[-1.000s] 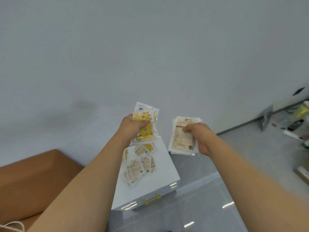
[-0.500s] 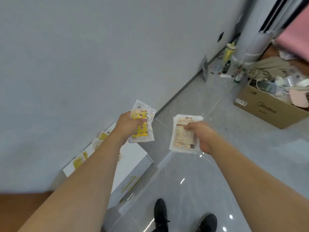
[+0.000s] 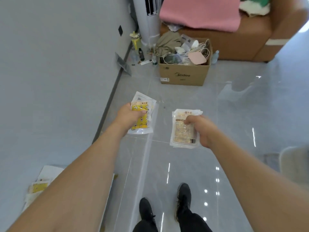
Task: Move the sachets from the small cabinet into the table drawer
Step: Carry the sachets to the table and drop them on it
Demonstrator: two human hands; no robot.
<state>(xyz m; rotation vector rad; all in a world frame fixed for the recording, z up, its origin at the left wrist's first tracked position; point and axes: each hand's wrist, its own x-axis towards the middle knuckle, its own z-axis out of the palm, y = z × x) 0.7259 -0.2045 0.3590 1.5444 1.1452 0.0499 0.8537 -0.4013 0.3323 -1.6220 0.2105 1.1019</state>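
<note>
Left hand (image 3: pixel 127 115): fingers curled around yellow sachets (image 3: pixel 140 119), held above the floor.
Right hand (image 3: pixel 200 128): pinching beige sachets (image 3: pixel 183 131).
Near left: more sachets (image 3: pixel 38 187) on the white cabinet top (image 3: pixel 50 171).
Far: cardboard box (image 3: pixel 184 73).

Plain pale grey wall (image 3: pixel 58 67) on the left, edged with a dark skirting strip (image 3: pixel 109 104). Glossy grey tiled floor (image 3: pixel 192 156) with bright light reflections. Open cardboard box (image 3: pixel 184 75) full of clutter near a white tower unit (image 3: pixel 148 22). Brown sofa (image 3: pixel 250 39) behind, draped with a pink blanket (image 3: pixel 200 12).
</note>
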